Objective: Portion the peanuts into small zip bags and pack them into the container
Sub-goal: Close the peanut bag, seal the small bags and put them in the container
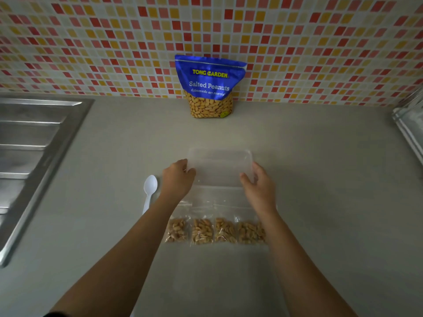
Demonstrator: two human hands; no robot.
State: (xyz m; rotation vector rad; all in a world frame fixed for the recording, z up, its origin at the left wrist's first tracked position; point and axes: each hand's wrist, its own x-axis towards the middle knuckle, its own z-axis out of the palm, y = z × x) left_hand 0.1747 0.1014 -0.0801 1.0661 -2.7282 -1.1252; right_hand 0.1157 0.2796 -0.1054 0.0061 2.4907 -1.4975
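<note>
I log the sink [34, 138] cut by the left edge and a shiny object [409, 124] cut by the right. The spoon [150, 187] handle runs under the left forearm [146, 236]. The right forearm [286, 248] covers part of the rightmost zip bag [248, 232]. The container [219, 165] outline is blurred.

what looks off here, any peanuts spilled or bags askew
Nothing stands out. Four filled zip bags lie in a tidy row, the peanut pouch stands upright, and no loose peanuts show on the counter.

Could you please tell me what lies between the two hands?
In the head view, the clear container lies between the left hand and right hand, which hold its sides.
</note>
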